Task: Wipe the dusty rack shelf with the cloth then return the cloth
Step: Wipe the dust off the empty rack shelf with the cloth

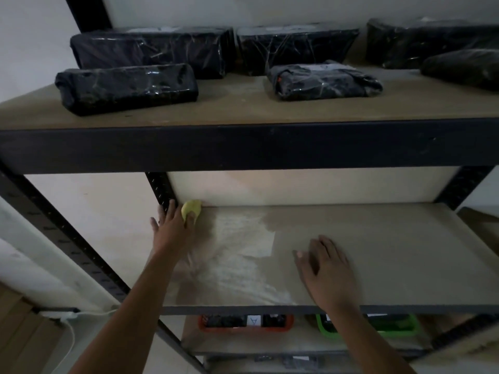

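The left hand [172, 225] is pressing a yellow cloth [191, 208] onto the rack shelf [378, 252] at its far left corner, beside the perforated black upright [161, 190]. The right hand [328, 271] is lying flat, fingers spread, near the shelf's front edge. A pale dust patch [243, 255] is covering the shelf's left half between the two hands. Black wrapped parcels [127, 87] are sitting on the upper shelf [243, 106]. An orange bin [245, 323] and a green bin [378, 326] are showing on the level below.

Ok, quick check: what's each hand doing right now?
Left hand: pressing the yellow cloth onto the shelf at its back left corner.
Right hand: open, flat on the shelf, holding nothing.
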